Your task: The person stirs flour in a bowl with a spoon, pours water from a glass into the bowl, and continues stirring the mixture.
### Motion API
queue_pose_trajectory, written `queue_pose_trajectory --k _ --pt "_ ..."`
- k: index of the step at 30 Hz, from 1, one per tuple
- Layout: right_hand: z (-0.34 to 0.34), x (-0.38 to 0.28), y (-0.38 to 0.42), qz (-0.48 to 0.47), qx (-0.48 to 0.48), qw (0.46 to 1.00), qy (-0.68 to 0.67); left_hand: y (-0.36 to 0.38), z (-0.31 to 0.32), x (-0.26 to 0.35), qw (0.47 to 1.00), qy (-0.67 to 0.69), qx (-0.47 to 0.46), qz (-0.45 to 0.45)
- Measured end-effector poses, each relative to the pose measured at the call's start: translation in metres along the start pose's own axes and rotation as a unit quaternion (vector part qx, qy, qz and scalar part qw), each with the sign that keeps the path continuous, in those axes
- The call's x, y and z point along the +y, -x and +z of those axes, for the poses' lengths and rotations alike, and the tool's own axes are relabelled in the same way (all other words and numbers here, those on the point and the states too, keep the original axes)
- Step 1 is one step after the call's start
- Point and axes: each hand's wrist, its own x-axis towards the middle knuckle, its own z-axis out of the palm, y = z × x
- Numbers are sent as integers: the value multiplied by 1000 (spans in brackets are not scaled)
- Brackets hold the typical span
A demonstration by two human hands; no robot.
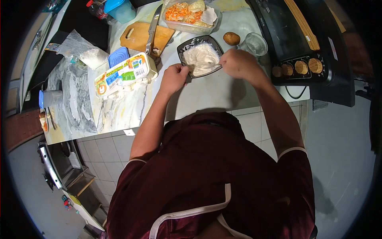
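A dark square bowl (180, 49) holds a thick whitish mixture (203, 57). My left hand (174, 78) pinches the bowl's near left edge, its thumb by the rim. At the bowl's right side my right hand (238, 64) is closed round the handle of a utensil, perhaps a spoon, whose tip reaches into the mixture. Just beyond my right hand stand a brown potato-like item (231, 38) and a clear glass (256, 44). Left of my left hand lies a white box labelled "Seasoning Set" (125, 75).
A knife (152, 30) rests on a wooden board (135, 36) at the back left. Behind the bowl sits a container (187, 27) of shredded vegetables. A black appliance (302, 47) with wooden knobs stands right. A plastic bag (92, 57) lies left.
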Motion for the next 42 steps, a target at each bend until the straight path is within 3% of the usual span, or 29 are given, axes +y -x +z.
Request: queue_pose_trajectory --k 2,4,10,14,16,18,20,21,24,25,29,31,34,39,42 --pt "1 -3 -1 27 3 996 79 0 1 0 1000 -6 -2 7" --pt "30 -3 -9 -16 123 992 33 0 1 2 1000 -17 -2 12" --pt "5 -8 0 -7 16 994 109 1 -3 0 1000 -16 12 3" --pt "20 -9 -6 -1 112 986 125 -4 0 -5 996 -67 27 47" --pt "32 -7 -2 -152 143 975 70 -4 -5 -2 997 -66 27 22" --pt "18 -1 2 -128 119 981 86 -2 -8 -2 998 -57 14 7" --pt "1 -4 3 -37 82 986 138 -1 -8 -3 995 -82 11 46" --pt "6 -3 2 -76 142 977 139 -1 -9 -3 995 -83 11 46" --pt "24 -10 2 -109 138 973 153 -3 -13 3 993 -105 8 49" --pt "26 -7 6 -163 161 966 122 -1 -16 4 991 -118 16 56" --pt "8 -13 27 -184 191 959 101 2 -26 2 984 -147 23 100" --pt "-2 -19 33 -139 176 957 182 1 -27 2 983 -148 27 102" --pt "-1 -16 26 -170 209 946 182 -3 -26 -3 978 -170 31 117" --pt "3 -8 13 -132 159 958 199 -6 -28 -7 978 -170 3 118" --pt "-9 -2 12 -105 99 969 202 -3 -25 -4 997 -59 -21 42"
